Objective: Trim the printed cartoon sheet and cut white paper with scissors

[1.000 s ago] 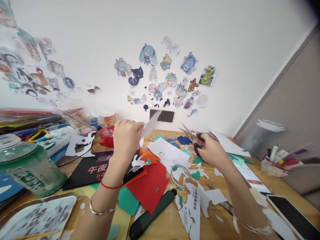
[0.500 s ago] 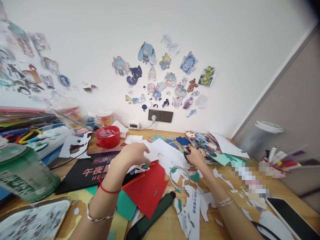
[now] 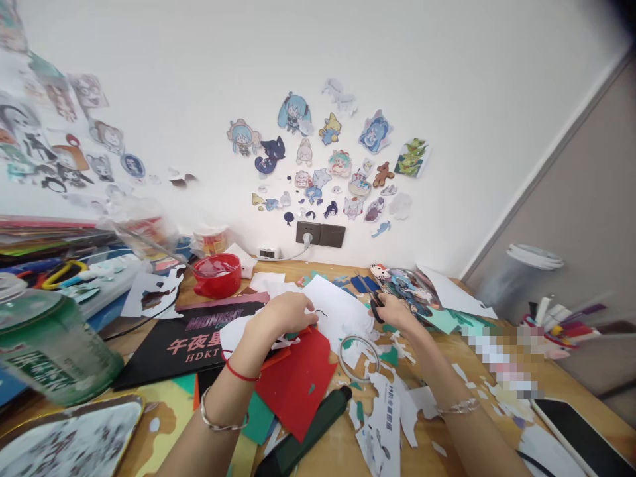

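Left hand: the left hand (image 3: 288, 313) lay palm down, fingers curled, pressing on white paper (image 3: 332, 306) at the middle of the worktop (image 3: 447, 361); whether it pinched a sheet could not be told.
Right hand: the right hand (image 3: 395, 311) was closed around the black handles of the scissors (image 3: 370, 298), whose blades pointed to the far left over the white paper.
Close clutter: red card (image 3: 298, 377) lay just near of the left hand, a wire ring (image 3: 358, 348) between the two wrists, and white and green scraps (image 3: 392, 397) were scattered under the right forearm.
Left side: a black printed sheet (image 3: 199, 334) lay beside the left hand; a red bowl (image 3: 217, 275) stood farther off, and a green jar (image 3: 47, 344) at the near left.
Near edge: a dark green tube (image 3: 308, 430) lay aslant between the forearms.
Right side: a printed sticker sheet (image 3: 410, 291) lay just beyond the scissors; a phone (image 3: 581, 434) sat at the near right corner.
Far edge: the wall (image 3: 447, 79) with stickers and a socket (image 3: 320, 233) closed the worktop.
Open room: bare wood showed only in small patches right of the right forearm.
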